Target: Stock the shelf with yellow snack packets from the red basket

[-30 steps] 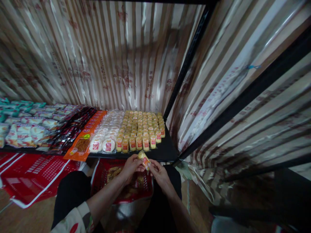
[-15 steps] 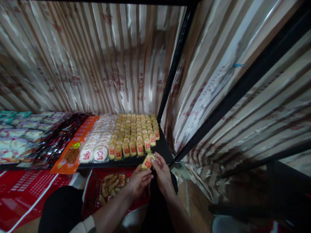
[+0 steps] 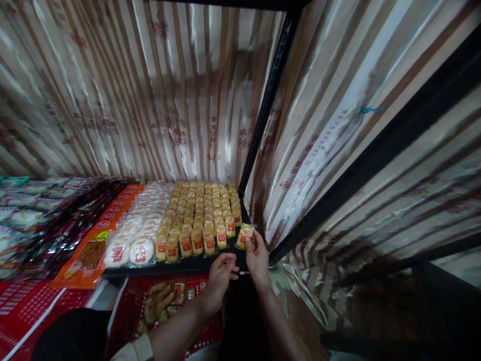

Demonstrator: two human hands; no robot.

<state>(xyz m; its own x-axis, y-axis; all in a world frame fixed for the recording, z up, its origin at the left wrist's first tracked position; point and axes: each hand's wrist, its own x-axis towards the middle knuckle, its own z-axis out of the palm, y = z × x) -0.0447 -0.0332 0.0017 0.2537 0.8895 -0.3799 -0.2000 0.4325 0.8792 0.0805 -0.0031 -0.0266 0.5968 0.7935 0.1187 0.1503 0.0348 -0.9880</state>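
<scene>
Item in hand: one small yellow packet (image 3: 245,235), located over the right front corner of the shelf (image 3: 231,244), just right of the front row of like yellow packets (image 3: 197,240). Whether its base touches the shelf cannot be determined. Its red and white label faces the wearer; the lettering is too small to read. Long axis roughly upright in view, top leaning slightly right.

Right hand (image 3: 257,256): fingers pinch the packet at its right side, thumb across the front. Left hand (image 3: 222,276): fingers curled inward near the shelf's front edge; whether they hold anything cannot be told.

Open room: a bare black strip right of the rows, narrowing toward the rear post (image 3: 267,100).

Left of the rows: round white packs (image 3: 142,250), red labels illegible; then an orange bag (image 3: 92,250) overhanging the front edge, with a yellow-green patch and a line of round marks. Below the shelf, a red basket (image 3: 126,306) contains loose packets (image 3: 164,298). Striped sheeting (image 3: 188,90) behind bears reddish printed characters, too unclear to transcribe.
</scene>
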